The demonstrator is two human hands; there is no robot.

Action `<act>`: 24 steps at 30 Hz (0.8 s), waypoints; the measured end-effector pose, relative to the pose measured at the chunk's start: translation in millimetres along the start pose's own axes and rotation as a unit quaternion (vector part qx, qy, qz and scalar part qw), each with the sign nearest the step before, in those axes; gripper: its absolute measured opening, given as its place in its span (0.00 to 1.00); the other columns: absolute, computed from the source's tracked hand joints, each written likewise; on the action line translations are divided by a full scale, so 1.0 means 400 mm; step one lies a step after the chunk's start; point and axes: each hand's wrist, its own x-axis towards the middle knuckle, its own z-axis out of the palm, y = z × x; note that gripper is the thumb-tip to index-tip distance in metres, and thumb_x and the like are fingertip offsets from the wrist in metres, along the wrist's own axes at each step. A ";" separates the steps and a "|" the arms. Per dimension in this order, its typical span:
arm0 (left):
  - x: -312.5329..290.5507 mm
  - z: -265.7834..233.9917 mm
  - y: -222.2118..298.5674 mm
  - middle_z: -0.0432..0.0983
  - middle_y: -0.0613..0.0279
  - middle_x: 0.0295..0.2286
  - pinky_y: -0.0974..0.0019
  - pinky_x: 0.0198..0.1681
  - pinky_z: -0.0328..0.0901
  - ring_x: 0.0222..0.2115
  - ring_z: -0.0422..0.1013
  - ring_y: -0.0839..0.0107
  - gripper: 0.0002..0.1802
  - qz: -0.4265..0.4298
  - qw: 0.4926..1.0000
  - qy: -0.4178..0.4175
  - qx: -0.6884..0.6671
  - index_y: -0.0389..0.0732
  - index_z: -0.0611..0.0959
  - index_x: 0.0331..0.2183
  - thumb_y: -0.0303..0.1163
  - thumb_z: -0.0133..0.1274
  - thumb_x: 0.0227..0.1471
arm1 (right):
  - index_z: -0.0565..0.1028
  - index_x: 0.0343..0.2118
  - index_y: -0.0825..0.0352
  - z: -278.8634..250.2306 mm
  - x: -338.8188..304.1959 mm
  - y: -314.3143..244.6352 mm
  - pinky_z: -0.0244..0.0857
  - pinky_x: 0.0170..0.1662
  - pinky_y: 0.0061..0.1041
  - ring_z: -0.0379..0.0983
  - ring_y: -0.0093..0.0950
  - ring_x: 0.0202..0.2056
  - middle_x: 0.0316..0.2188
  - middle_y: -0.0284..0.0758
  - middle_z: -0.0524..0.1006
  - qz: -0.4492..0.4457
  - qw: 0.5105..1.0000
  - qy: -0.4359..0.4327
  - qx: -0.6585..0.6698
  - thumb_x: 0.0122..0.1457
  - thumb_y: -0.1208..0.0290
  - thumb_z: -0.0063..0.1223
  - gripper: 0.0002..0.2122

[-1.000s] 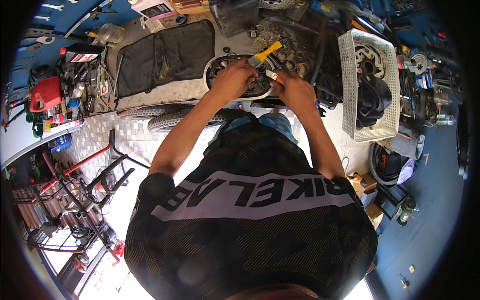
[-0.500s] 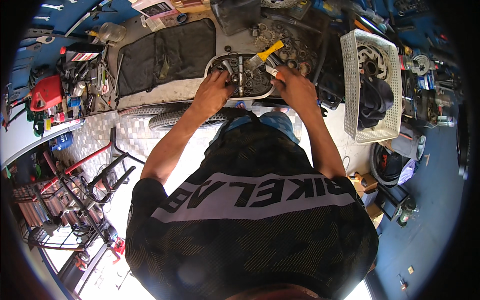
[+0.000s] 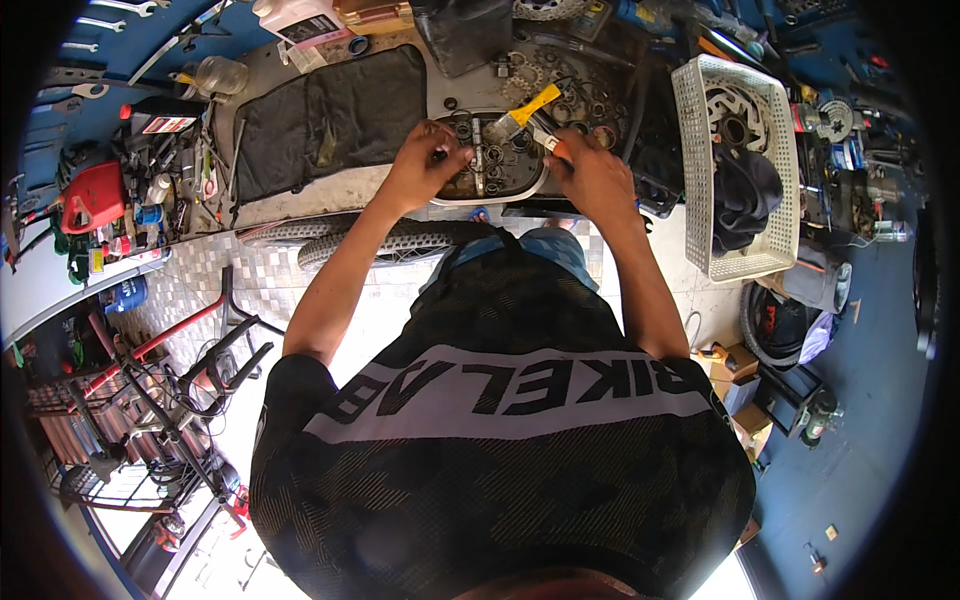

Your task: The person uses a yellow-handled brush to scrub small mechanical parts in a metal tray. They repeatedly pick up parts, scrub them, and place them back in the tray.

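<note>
Head view: at the far left, a row of wrenches (image 3: pixel 95 90) hangs on the blue wall (image 3: pixel 75 22), and a red jug (image 3: pixel 90 192) stands below them among bottles and hand tools; lower down, a red and black frame (image 3: pixel 178 328) leans over the floor. Next comes the workbench (image 3: pixel 350 182), with a dark, flat cloth-like mat (image 3: pixel 330 120) spread on it and the knobbly tyres (image 3: pixel 370 245) lying just under its front edge. Right of the mat, the left hand (image 3: pixel 420 172) is at the left end of an oval tray (image 3: pixel 490 202), its fingers curled and its thumb near them; whether they pinch a small part I cannot tell. Small dark rings and other parts lie in the tray, and a metal rod (image 3: pixel 478 158) runs across it from back to front, just right of the left hand. A yellow-handled brush (image 3: pixel 540 103) slants at the tray's back right, bristles toward the rod. Beside it, the right hand (image 3: pixel 600 180) has its thumb and fingers clamped on an orange-handled tool (image 3: pixel 560 149), whose pale end points back and left over the tray. Behind that hand, loose rings and sprockets (image 3: pixel 528 76) cover the bench, and farther right stands a white perforated basket (image 3: pixel 700 190) holding toothed discs (image 3: pixel 735 100) and a dark cloth (image 3: pixel 742 205)
</note>
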 end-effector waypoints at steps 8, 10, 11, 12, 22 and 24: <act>0.058 0.030 0.025 0.81 0.63 0.39 0.65 0.38 0.77 0.38 0.82 0.68 0.15 -0.187 0.914 -0.007 -0.360 0.34 0.81 0.48 0.31 0.64 0.64 | 0.78 0.56 0.60 -0.009 0.018 -0.031 0.73 0.47 0.47 0.82 0.50 0.45 0.44 0.45 0.85 -0.075 0.994 -0.021 0.079 0.68 0.54 0.59 0.20; 0.064 0.048 0.029 0.82 0.60 0.40 0.66 0.36 0.79 0.38 0.84 0.66 0.16 -0.188 0.904 0.019 -0.384 0.33 0.81 0.49 0.30 0.63 0.64 | 0.79 0.55 0.61 -0.004 0.027 -0.037 0.74 0.47 0.46 0.83 0.49 0.44 0.43 0.45 0.86 -0.086 0.990 -0.022 0.108 0.69 0.53 0.57 0.19; 0.067 0.056 0.030 0.83 0.60 0.40 0.66 0.35 0.79 0.37 0.84 0.66 0.16 -0.190 0.908 0.025 -0.373 0.32 0.81 0.50 0.30 0.63 0.64 | 0.80 0.54 0.61 -0.002 0.030 -0.041 0.74 0.47 0.45 0.83 0.48 0.43 0.42 0.45 0.86 -0.092 0.988 -0.022 0.123 0.69 0.53 0.57 0.19; 0.068 0.060 0.038 0.83 0.59 0.39 0.66 0.34 0.79 0.36 0.84 0.66 0.17 -0.192 0.912 0.032 -0.361 0.32 0.81 0.50 0.29 0.63 0.64 | 0.80 0.54 0.61 -0.007 0.034 -0.048 0.74 0.47 0.45 0.83 0.48 0.44 0.42 0.45 0.86 -0.085 0.988 -0.040 0.120 0.70 0.53 0.56 0.19; 0.066 0.070 0.064 0.84 0.57 0.38 0.70 0.34 0.79 0.34 0.84 0.69 0.17 -0.181 0.932 0.031 -0.313 0.31 0.84 0.51 0.25 0.63 0.61 | 0.82 0.52 0.61 -0.014 0.053 -0.052 0.74 0.48 0.46 0.83 0.48 0.43 0.40 0.45 0.86 -0.086 0.983 -0.054 0.151 0.69 0.55 0.56 0.17; 0.055 0.074 0.060 0.83 0.58 0.42 0.68 0.37 0.80 0.40 0.82 0.70 0.16 -0.046 0.990 0.064 -0.118 0.34 0.84 0.51 0.23 0.63 0.62 | 0.82 0.52 0.61 -0.020 0.049 -0.052 0.74 0.49 0.45 0.83 0.47 0.44 0.41 0.44 0.86 -0.073 0.985 -0.050 0.150 0.69 0.55 0.56 0.17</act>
